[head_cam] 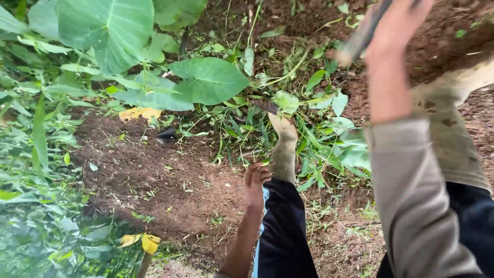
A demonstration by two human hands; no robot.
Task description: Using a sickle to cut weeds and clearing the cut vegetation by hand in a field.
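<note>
My right hand (pixel 396 23) is raised at the top right, closed around a dark, blurred tool handle (pixel 360 36) that slants down to the left above the soil. A grey sleeve (pixel 411 195) covers that forearm. My left hand (pixel 256 180) rests low in the middle against my muddy bare shin (pixel 283 154), fingers curled, with nothing seen in it. That leg wears a rolled-up dark trouser (pixel 283 231), and its foot (pixel 282 126) stands among cut grass and leaves (pixel 309 139). The tool's working end is out of view.
Bare brown dug soil (pixel 154 175) fills the middle. Large broad green leaves (pixel 208 80) and dense plants (pixel 41 128) crowd the left and top. My other muddy leg (pixel 453 134) is at the right. A yellow leaf (pixel 149 242) lies at the bottom.
</note>
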